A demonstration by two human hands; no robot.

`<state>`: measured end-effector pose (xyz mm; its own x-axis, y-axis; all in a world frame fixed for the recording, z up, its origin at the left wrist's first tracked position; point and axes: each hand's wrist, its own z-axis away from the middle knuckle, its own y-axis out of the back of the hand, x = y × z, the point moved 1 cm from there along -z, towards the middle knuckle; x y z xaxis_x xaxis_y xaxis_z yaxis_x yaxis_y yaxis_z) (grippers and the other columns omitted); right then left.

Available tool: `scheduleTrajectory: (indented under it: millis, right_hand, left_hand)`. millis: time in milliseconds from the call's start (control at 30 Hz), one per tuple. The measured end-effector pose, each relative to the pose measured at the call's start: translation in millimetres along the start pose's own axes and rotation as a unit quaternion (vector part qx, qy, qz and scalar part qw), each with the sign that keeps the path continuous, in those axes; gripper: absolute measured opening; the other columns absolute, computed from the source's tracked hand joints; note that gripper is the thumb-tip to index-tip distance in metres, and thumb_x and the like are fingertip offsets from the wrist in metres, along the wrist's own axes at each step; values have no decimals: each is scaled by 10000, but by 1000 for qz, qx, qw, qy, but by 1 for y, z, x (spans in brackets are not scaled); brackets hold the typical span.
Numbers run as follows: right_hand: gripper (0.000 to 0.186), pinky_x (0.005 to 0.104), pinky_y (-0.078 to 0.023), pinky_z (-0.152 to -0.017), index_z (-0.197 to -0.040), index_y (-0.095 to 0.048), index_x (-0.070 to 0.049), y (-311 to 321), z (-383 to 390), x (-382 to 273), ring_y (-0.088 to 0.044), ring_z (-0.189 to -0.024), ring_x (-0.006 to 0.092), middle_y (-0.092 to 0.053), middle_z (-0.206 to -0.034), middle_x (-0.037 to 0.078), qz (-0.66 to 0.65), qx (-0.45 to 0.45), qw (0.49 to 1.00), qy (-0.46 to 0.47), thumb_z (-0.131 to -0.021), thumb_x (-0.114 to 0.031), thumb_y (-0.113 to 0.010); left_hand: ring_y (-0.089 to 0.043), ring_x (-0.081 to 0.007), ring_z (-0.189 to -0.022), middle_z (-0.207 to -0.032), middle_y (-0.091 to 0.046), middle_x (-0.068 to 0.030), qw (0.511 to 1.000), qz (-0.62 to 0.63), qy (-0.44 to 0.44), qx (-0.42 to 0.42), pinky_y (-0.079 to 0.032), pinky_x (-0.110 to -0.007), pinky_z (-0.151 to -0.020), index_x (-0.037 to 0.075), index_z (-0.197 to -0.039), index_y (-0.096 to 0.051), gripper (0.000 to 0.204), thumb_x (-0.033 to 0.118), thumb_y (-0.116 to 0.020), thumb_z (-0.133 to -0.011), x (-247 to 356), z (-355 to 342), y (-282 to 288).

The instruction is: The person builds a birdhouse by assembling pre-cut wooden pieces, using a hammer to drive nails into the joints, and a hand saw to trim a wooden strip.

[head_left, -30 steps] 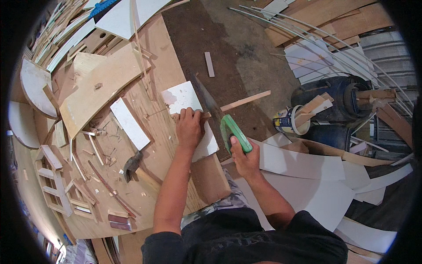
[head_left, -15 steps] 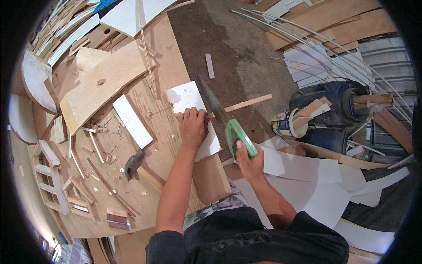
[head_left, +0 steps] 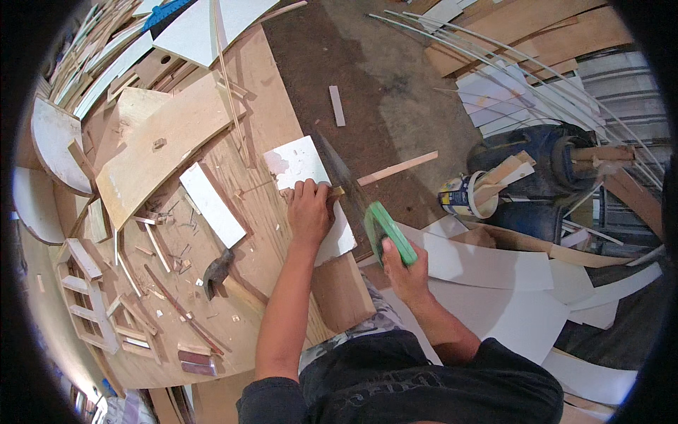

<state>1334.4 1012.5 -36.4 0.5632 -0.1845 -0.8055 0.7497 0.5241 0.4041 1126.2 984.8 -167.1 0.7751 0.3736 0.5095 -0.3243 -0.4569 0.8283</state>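
My right hand [head_left: 406, 272] is wrapped round the green handle of a handsaw [head_left: 392, 237]. The grey blade, blurred, points away from me along the right edge of a white board [head_left: 300, 159] at the bench edge. My left hand [head_left: 309, 212] presses down on this board with bent fingers, gripping a thin wooden strip whose short end [head_left: 337, 191] shows beside the blade. Across the blade lies a longer pale strip [head_left: 399, 168], in line with that end; whether the two are joined I cannot tell. Left of my forearm rests a claw hammer [head_left: 219, 272].
The plywood bench [head_left: 265, 92] carries a white block [head_left: 212, 205], a curved plywood panel [head_left: 159, 145], scattered nails and offcuts. Small wooden frames [head_left: 88, 304] stand at its left. A paint bucket [head_left: 462, 194] with wood pieces and dark blue containers [head_left: 526, 152] sit on the right, near white sheets [head_left: 487, 311].
My right hand has drawn the saw slightly back toward me and to the right. My left hand stays on the board and strip. The whole view has shifted a little.
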Motion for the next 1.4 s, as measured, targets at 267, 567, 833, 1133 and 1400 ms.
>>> scheduleTrajectory:
  millis: [267,567,833,1133,1400]
  right_hand:
    - [303,338,-460,-598,-1053,-716,40,1,-2,-3,-498,-662,91,-550,-660,83,20,-2,997,70,-1046,-261,-679]
    - [221,355,-463,-581,-1071,-727,17,15,41,13,-508,-634,98,-593,-688,117,24,6,995,95,-1026,-197,-692]
    - [222,351,-466,-579,-1100,-730,8,-4,4,2,-520,-629,98,-591,-684,102,21,-1,994,110,-1018,-196,-700]
    - [234,349,-460,-588,-1111,-730,4,16,42,11,-510,-625,102,-548,-660,79,5,8,996,89,-1020,-209,-703]
    - [238,360,-450,-562,-946,-692,28,6,17,18,-508,-587,133,-558,-653,124,70,12,991,112,-1006,-201,-713]
  left_hand:
    - [-555,-300,-981,-974,-567,-83,1000,19,-3,-11,-435,-457,-885,102,-1000,-685,242,230,-803,-832,3,-1,3]
    - [-548,-309,-977,-964,-553,-97,1000,17,1,3,-437,-459,-872,100,-1010,-686,192,154,-756,-839,1,-1,2]
    - [-552,-311,-960,-945,-552,-90,1000,15,-10,15,-440,-476,-860,102,-997,-686,202,166,-777,-828,2,-2,1]
    - [-560,-320,-948,-935,-559,-93,999,34,-8,17,-427,-474,-846,101,-965,-683,197,196,-791,-830,1,-2,4]
    - [-559,-307,-973,-964,-565,-86,1000,8,-10,-3,-423,-485,-895,106,-975,-694,198,244,-780,-861,-1,0,0]
